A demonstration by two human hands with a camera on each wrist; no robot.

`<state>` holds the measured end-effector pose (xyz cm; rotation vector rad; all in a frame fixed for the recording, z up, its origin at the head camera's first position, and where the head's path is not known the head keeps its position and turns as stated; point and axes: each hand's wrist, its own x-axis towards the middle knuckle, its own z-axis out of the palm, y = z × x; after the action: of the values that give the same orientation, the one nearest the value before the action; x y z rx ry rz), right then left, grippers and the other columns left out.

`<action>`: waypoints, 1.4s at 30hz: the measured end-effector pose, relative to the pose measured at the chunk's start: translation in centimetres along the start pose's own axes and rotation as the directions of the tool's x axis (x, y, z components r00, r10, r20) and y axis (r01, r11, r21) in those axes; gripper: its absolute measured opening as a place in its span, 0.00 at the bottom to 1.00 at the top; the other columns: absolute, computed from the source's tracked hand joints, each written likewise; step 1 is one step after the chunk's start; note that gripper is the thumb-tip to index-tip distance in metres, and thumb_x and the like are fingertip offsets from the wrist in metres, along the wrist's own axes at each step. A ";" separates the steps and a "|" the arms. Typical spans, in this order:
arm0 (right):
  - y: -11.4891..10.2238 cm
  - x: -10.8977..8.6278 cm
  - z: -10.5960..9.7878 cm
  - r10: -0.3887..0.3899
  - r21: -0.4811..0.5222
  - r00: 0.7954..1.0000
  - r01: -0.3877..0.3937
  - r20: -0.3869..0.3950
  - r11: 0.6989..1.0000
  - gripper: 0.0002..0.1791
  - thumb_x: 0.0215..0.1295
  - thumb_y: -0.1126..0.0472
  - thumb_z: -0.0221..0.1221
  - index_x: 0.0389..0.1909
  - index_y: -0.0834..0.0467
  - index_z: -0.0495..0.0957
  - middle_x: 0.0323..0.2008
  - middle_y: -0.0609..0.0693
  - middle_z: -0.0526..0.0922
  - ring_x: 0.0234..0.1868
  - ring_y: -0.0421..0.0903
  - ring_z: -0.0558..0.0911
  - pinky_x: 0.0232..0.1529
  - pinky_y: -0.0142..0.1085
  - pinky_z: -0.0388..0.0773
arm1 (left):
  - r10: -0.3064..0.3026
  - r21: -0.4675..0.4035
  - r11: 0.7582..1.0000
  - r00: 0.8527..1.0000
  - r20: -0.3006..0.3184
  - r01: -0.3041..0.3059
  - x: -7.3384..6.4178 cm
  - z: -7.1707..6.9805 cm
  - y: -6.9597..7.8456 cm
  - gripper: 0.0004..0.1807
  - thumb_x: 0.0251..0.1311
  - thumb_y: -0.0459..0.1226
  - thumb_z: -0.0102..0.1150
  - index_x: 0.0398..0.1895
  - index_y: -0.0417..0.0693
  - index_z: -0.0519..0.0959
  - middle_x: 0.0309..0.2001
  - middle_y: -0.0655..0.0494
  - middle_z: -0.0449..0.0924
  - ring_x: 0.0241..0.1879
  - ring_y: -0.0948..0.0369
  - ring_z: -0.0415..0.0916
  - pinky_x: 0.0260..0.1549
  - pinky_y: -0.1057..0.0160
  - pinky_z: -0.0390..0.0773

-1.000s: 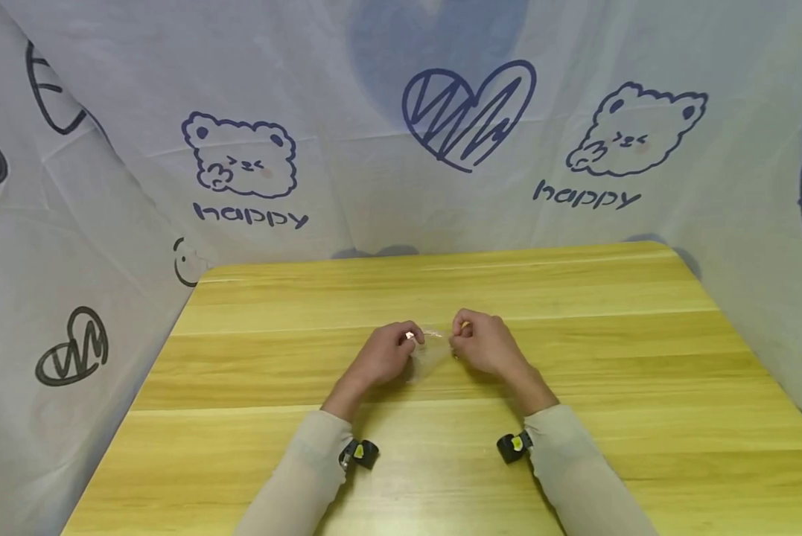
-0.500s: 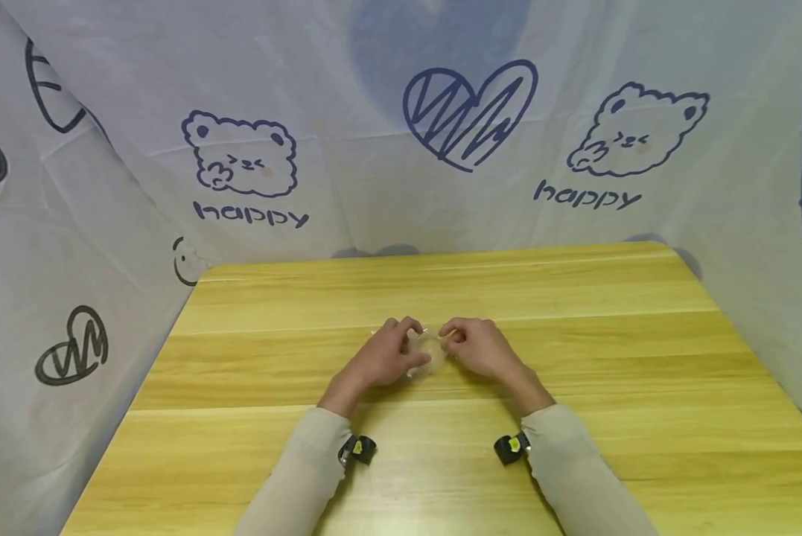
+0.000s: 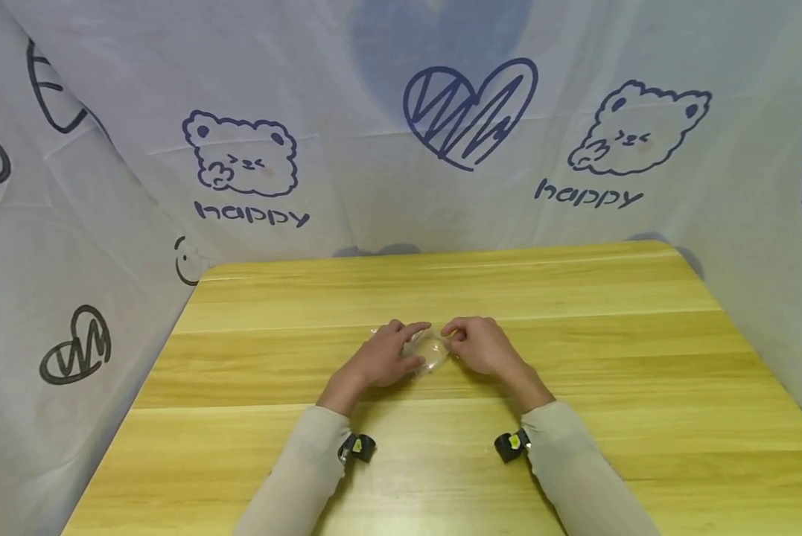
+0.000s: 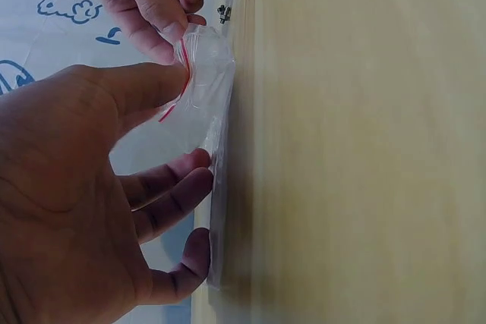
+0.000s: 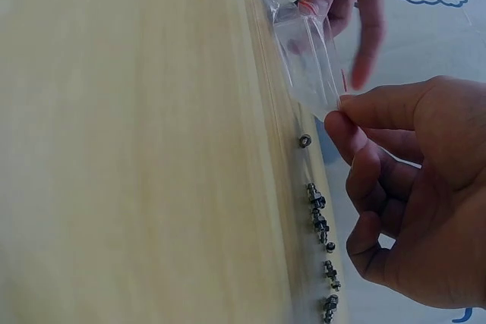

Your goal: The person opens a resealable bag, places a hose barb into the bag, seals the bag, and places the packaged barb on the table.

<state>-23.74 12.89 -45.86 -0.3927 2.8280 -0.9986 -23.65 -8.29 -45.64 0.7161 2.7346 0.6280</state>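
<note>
A clear zip-lock bag [image 3: 430, 351] with a red seal strip is held between both hands, low over the table [image 3: 401, 461]. The left hand [image 4: 83, 180] has its thumb at the red strip, while its other fingertips spread along the bag's lower side. In the right wrist view, the left index finger reaches out past the bag's mouth. The right hand [image 5: 425, 187] pinches a corner of the mouth between thumb and index finger, its other fingers curled loosely. Small dark metal parts [image 5: 317, 221], resembling screws and nuts, lie on the table near the right hand.
More of these small parts show beyond the right hand in the left wrist view. A white curtain [image 3: 367, 179] with printed hearts and bear faces hangs behind the table and along its sides. A dark camera sits at each wrist.
The right hand has moved left, toward the left hand. The left thumb and index finger have spread apart, and the bag between the hands looks fuller and rounder.
</note>
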 end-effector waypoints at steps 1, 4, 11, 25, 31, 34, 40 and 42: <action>0.0 0.0 0.0 0.000 0.000 1.000 0.000 0.000 1.000 0.09 0.63 0.58 0.61 0.43 0.54 0.84 0.29 0.45 0.83 0.28 0.40 0.75 0.33 0.34 0.72 | -0.003 0.007 1.000 1.000 0.003 0.003 0.0 0.0 0.0 0.32 0.67 0.48 0.55 0.73 0.64 0.60 0.50 0.49 0.71 0.40 0.58 0.68 0.38 0.57 0.72; 0.0 0.1 0.0 0.001 -0.001 1.000 -0.001 0.005 1.000 0.09 0.64 0.58 0.61 0.43 0.54 0.84 0.29 0.45 0.83 0.28 0.40 0.76 0.33 0.34 0.72 | -0.022 0.033 0.999 1.000 0.020 0.021 0.1 0.0 0.1 0.31 0.68 0.52 0.52 0.73 0.65 0.61 0.53 0.50 0.71 0.43 0.57 0.68 0.42 0.54 0.73; 0.2 0.4 0.0 0.005 -0.012 0.999 -0.004 0.032 1.000 0.09 0.65 0.58 0.60 0.43 0.53 0.84 0.31 0.46 0.83 0.30 0.41 0.77 0.35 0.35 0.74 | -0.068 0.042 0.997 0.997 0.040 0.067 0.0 -0.1 0.3 0.36 0.63 0.63 0.50 0.73 0.68 0.61 0.63 0.50 0.67 0.59 0.50 0.64 0.55 0.39 0.63; 0.8 -0.2 -0.7 -0.016 0.037 1.000 0.016 0.013 0.999 0.12 0.66 0.58 0.57 0.47 0.53 0.83 0.34 0.45 0.83 0.36 0.42 0.79 0.41 0.39 0.76 | -0.071 0.070 0.995 0.996 0.048 0.067 -0.4 -0.3 0.2 0.39 0.59 0.63 0.55 0.73 0.66 0.60 0.70 0.52 0.61 0.67 0.47 0.58 0.63 0.39 0.58; 1.8 -1.0 -2.0 -0.023 0.037 1.000 0.023 0.004 0.999 0.13 0.68 0.58 0.56 0.50 0.55 0.81 0.37 0.48 0.83 0.38 0.44 0.79 0.41 0.41 0.76 | -0.065 0.071 0.996 0.997 0.051 0.061 -0.5 -0.4 0.1 0.39 0.60 0.62 0.56 0.73 0.65 0.60 0.70 0.51 0.61 0.68 0.47 0.58 0.63 0.39 0.59; 2.3 -1.4 -2.7 -0.008 0.039 1.000 0.008 -0.001 0.999 0.14 0.68 0.59 0.56 0.51 0.56 0.81 0.38 0.49 0.82 0.40 0.45 0.79 0.41 0.41 0.76 | -0.064 0.066 0.996 0.997 0.053 0.060 -0.5 -0.4 0.1 0.39 0.60 0.62 0.56 0.73 0.65 0.61 0.70 0.51 0.61 0.69 0.47 0.58 0.64 0.39 0.58; 3.3 -2.0 -3.5 0.015 0.033 1.000 -0.015 -0.002 0.999 0.14 0.68 0.59 0.56 0.52 0.55 0.80 0.40 0.50 0.82 0.42 0.46 0.79 0.41 0.41 0.76 | -0.068 0.073 0.995 0.995 0.068 0.063 -0.5 -0.4 0.0 0.40 0.60 0.62 0.56 0.73 0.64 0.60 0.71 0.51 0.61 0.69 0.47 0.58 0.65 0.39 0.58; 3.8 -2.1 -3.8 0.025 0.026 1.000 -0.025 -0.003 0.999 0.13 0.69 0.59 0.56 0.52 0.55 0.80 0.40 0.50 0.82 0.42 0.47 0.79 0.41 0.42 0.75 | -0.067 0.074 0.995 0.995 0.068 0.062 -0.5 -0.4 0.0 0.40 0.60 0.62 0.56 0.74 0.64 0.60 0.71 0.51 0.61 0.69 0.46 0.58 0.65 0.39 0.58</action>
<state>-23.21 18.58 -45.25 -0.3529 2.8128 -1.0307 -23.33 -8.69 -45.25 0.6501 2.7154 0.4833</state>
